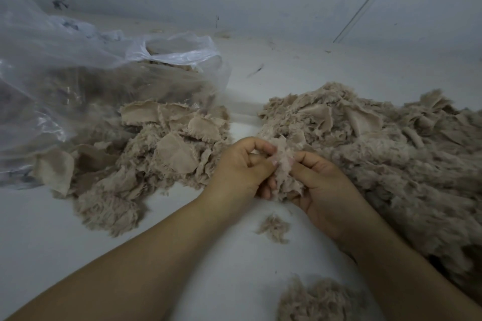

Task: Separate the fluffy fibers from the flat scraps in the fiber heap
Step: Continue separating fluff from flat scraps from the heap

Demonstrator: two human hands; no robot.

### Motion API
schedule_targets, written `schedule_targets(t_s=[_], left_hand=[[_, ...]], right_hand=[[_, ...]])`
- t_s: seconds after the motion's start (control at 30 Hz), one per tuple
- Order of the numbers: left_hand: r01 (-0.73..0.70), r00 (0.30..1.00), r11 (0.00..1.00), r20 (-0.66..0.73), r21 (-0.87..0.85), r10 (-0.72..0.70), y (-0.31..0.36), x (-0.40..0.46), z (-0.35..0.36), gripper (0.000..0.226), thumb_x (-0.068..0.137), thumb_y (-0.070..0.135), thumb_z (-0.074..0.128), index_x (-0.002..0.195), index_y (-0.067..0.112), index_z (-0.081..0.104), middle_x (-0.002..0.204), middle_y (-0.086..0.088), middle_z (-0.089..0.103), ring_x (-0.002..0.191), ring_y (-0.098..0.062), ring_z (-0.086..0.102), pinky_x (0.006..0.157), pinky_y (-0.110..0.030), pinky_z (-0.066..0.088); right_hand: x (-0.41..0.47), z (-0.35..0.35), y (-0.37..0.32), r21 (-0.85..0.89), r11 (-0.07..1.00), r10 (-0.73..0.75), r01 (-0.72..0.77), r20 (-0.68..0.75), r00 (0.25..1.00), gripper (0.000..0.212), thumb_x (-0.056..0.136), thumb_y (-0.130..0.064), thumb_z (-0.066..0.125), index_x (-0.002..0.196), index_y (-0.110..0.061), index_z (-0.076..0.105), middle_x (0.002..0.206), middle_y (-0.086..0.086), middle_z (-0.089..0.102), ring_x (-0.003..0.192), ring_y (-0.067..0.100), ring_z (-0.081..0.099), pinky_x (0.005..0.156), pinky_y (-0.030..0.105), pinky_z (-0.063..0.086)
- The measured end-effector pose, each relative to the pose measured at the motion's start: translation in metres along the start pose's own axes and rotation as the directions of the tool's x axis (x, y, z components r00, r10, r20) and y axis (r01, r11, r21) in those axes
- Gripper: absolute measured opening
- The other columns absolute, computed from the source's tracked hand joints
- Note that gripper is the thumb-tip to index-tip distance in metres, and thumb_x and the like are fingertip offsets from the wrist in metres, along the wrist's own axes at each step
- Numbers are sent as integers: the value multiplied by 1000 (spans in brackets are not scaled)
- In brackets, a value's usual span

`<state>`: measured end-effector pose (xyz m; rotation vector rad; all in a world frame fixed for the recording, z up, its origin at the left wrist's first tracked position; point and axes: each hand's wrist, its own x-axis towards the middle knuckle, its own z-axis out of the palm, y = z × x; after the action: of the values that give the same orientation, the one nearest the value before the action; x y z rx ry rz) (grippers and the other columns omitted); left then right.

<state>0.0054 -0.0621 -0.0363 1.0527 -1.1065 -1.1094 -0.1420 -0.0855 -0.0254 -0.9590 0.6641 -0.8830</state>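
Head view: left hand and right hand pinch fiber clump.

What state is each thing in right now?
Left hand: pinching the fiber clump.
Right hand: gripping the same clump.
Fiber clump: held between both hands.
Plastic bag: open, partly filled.
Right heap: piled, mixed.
Left pile: flat scraps showing on top.

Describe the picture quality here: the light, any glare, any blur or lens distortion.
Head view: dim, flat bluish light with soft shadows; white glare on the plastic bag; wide-angle bending stretches the forearms at the edges; the clump pinched between left hand and right hand looks slightly soft, as does the fiber heap.
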Motion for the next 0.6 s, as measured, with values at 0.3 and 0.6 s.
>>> schedule_targets(t_s=[0.3, 0.6], left_hand=[[115, 993, 992, 42, -53, -113, 2, 2, -1, 11, 81, 14, 76, 85, 10, 67, 81, -15, 67, 74, -30, 62, 72, -44, 53], [113, 993, 963, -15, -245, -121, 5, 6, -6, 10, 83, 5, 68, 76, 11, 71, 77, -14, 71, 65, -22, 68, 58, -30, 56]], right_hand=[[-2, -2, 1, 11, 998, 69, -69, -2, 998, 41, 92, -19, 56, 119, 11, 59, 118, 36, 61, 108, 47, 60, 103, 58, 44], [0, -2, 2, -97, 994, 43, -40, 25, 999, 20, 73, -14, 70, 89, -4, 72, 79, 11, 67, 58, 11, 53, 50, 18, 47]])
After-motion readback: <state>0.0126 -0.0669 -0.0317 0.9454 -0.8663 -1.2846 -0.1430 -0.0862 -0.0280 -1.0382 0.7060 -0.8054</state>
